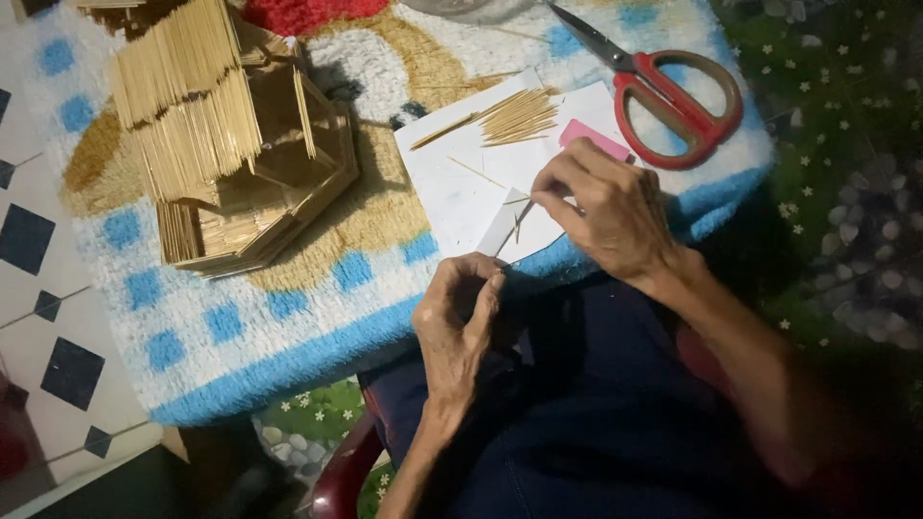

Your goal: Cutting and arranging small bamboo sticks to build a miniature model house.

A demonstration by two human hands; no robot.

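Observation:
My right hand [604, 207] pinches a thin wooden stick [519, 213] over a sheet of white paper [461, 187] on a blue and white mat. My left hand [460, 322] sits just below it at the mat's edge, fingers curled on the corner of a small white card [505, 235]. A loose pile of wooden sticks [510, 117] lies on the paper above my right hand. A pink strip [594, 137] peeks out beside my right hand.
A house model built of wooden sticks [221, 135] stands at the left of the mat [240, 327]. Red-handled scissors [663, 91] lie at the upper right. Tiled floor [38, 288] shows at the left, a flowered green surface [846, 115] at the right.

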